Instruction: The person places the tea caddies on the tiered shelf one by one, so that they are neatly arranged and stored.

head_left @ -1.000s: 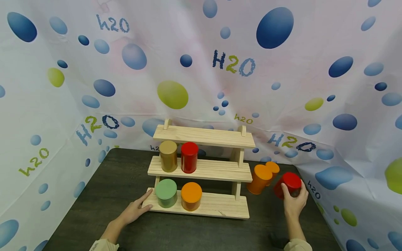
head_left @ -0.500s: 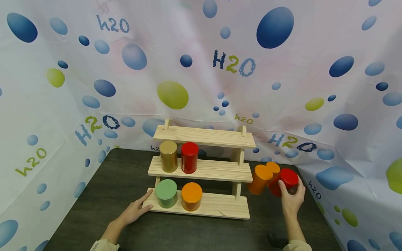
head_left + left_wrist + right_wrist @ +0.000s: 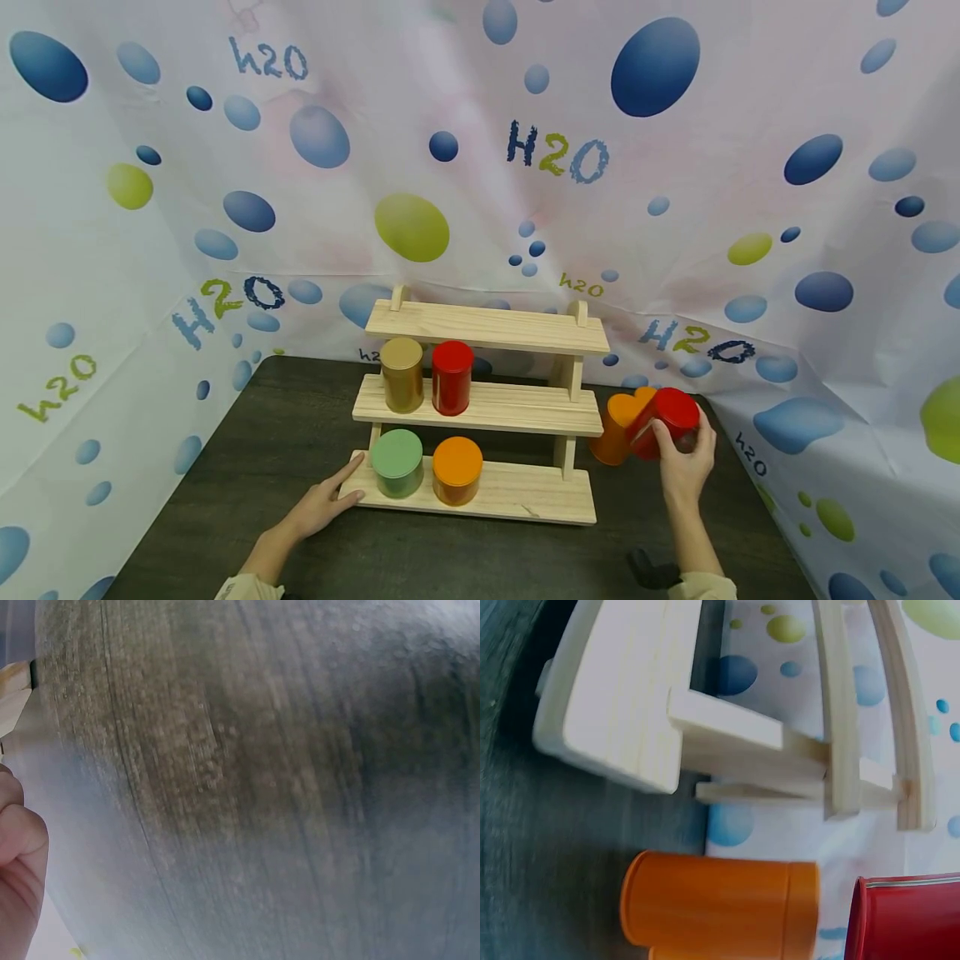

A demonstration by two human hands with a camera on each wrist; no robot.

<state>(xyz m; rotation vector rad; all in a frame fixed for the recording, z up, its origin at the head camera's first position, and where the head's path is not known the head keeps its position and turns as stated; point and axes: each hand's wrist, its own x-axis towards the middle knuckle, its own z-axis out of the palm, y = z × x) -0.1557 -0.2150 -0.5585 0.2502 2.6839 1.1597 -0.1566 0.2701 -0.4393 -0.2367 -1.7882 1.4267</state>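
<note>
My right hand (image 3: 686,471) holds a red canister (image 3: 672,410) between thumb and fingers, tilted and raised off the tabletop. In the right wrist view this red canister (image 3: 911,919) sits at the lower right corner, higher than an orange canister (image 3: 720,904) that stands on the table. From the head it overlaps the orange canisters (image 3: 611,433) beside the rack. My left hand (image 3: 318,507) grips the left end of the wooden rack's bottom shelf (image 3: 536,500), thumb at the front edge. The left wrist view shows only part of that hand (image 3: 19,847) at its left edge.
On the bottom shelf stand a green canister (image 3: 399,467) and a wide orange canister (image 3: 457,475). The middle shelf bears a gold canister (image 3: 402,379) and a taller red one (image 3: 452,383). A patterned sheet (image 3: 480,208) hangs behind the dark table (image 3: 450,558).
My right hand has lifted the red canister and carried it leftward, over in front of the orange canisters. My left hand stays at the rack's end.
</note>
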